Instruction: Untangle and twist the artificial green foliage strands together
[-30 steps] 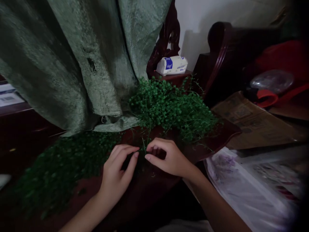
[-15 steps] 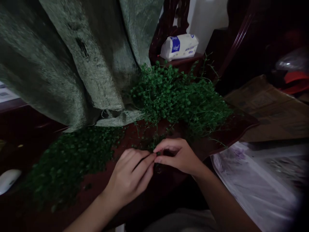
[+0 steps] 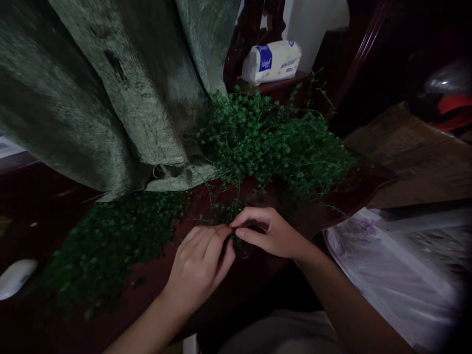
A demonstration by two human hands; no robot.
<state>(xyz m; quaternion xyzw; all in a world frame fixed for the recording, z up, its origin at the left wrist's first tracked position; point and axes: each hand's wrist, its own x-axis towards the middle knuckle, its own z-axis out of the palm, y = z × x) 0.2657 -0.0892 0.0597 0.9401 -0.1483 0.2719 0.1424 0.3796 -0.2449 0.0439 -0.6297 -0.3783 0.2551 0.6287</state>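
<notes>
My left hand (image 3: pixel 202 255) and my right hand (image 3: pixel 267 232) meet at their fingertips over the dark red wooden surface (image 3: pixel 147 280). A thin green sprig (image 3: pixel 236 212) lies at the fingertips; the left fingers are bent close together on something small that is mostly hidden. The right thumb and forefinger curve toward each other around the sprig. Beyond the hands is a large heap of leafy green stems (image 3: pixel 273 142). Left of them spreads a pile of loose green sprigs (image 3: pixel 114 241).
Behind the greens hangs a grey-green cloth (image 3: pixel 147 108). A tissue pack (image 3: pixel 273 63) sits at the back. At the left edge is a white computer mouse (image 3: pixel 16 278). To the right are flattened cardboard (image 3: pixel 413 152) and a plastic-covered item (image 3: pixel 391 275).
Both hands have shifted slightly, and the right thumb and forefinger have moved a little left. The left thumb is now farther from its forefinger. The camera view has moved slightly.
</notes>
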